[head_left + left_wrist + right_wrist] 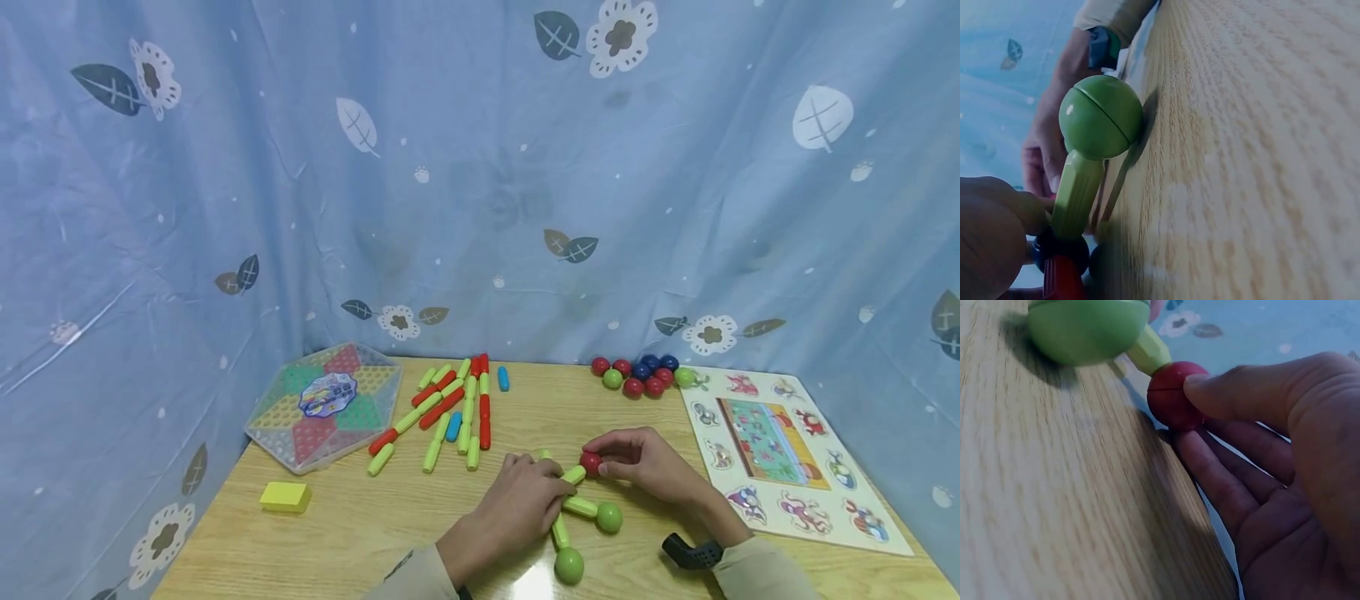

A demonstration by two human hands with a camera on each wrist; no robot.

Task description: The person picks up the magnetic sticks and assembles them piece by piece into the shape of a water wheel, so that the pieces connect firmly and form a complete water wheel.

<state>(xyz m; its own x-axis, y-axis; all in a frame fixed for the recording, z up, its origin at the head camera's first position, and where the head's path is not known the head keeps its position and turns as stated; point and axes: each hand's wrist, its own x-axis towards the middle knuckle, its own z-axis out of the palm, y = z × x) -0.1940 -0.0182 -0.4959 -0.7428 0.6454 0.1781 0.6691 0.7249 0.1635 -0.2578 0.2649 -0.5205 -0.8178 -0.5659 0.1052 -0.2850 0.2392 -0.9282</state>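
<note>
My right hand (651, 468) pinches a red ball (590, 463) between thumb and fingers, at the end of a yellow-green rod (574, 475). To its left, my left hand (517, 504) grips the middle of a connected toy piece, its fingers hiding much of the centre. Two more yellow-green rods from the piece end in green balls (609, 517), nearer the table's front. In the left wrist view a dark blue ball (1079, 255) joins a rod (1075, 195) and a red rod (1062, 278) close beside the left fingers.
Red, yellow-green and blue rods (441, 408) lie loose at the back centre. Several balls (633, 387) cluster at the back right. A picture puzzle board (813, 521) lies right. A hexagonal game board (262, 417) and a yellow block (285, 497) are at left.
</note>
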